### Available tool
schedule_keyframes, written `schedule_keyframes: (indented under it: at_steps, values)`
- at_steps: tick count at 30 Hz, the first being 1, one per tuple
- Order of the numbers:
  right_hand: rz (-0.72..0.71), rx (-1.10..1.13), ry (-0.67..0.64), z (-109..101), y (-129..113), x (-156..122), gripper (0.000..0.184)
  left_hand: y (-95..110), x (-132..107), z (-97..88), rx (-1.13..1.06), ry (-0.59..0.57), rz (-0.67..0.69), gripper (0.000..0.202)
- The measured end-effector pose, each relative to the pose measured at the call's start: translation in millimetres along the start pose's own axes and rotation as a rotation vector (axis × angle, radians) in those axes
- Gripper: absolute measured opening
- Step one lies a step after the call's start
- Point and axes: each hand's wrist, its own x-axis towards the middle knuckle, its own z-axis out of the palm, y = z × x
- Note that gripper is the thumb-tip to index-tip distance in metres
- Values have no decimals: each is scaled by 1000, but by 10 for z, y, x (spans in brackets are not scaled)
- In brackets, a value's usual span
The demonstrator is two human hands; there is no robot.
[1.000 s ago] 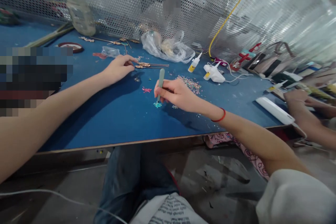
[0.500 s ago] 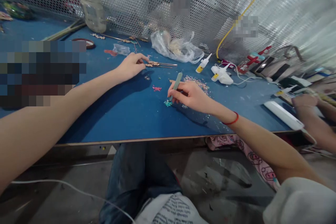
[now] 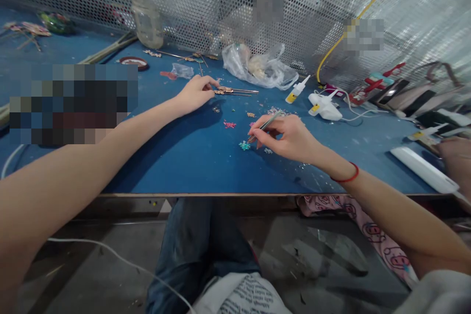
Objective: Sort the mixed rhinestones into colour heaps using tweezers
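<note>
In the head view my right hand [image 3: 289, 137] pinches a pair of pale green tweezers [image 3: 270, 120], their tips down beside a small heap of turquoise pieces [image 3: 244, 145]. Pink pieces [image 3: 229, 124] lie to the left, and silvery ones [image 3: 268, 151] lie just under the hand. Farther off on the blue table [image 3: 184, 167], my left hand [image 3: 196, 94] rests with its thumb and fingertips closed on the ornate end of gold-coloured hairpins [image 3: 225, 90]. Their long prongs point right. Whether the tweezers grip a piece is too small to tell.
Glue bottles [image 3: 297, 90] and a white glue-gun-like device [image 3: 327, 108] stand at the right rear. Behind lie a clear plastic bag [image 3: 259, 68], a jar [image 3: 147, 24] and a tape roll [image 3: 133, 63]. A white power bank [image 3: 423, 169] sits near another person's hand [image 3: 456, 154].
The whole view has shifted, so things sit farther right. The tweezers have tilted from near upright to leaning right, over the turquoise pieces. My left hand keeps its hold.
</note>
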Motion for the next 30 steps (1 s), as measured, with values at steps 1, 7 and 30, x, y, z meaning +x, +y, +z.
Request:
schedule_keyframes:
  at_steps: [1,7,30]
  values:
    - [1,-4,3,4,-3,1,24,4,-3,-1,2,1,1,35]
    - [42,77,-17,12,-21,25,23,37,-26,-34,4,-7,-17,37]
    - [246,552,22,-142,156,-131,35,-4,-14,-55,0,-10,-27,32]
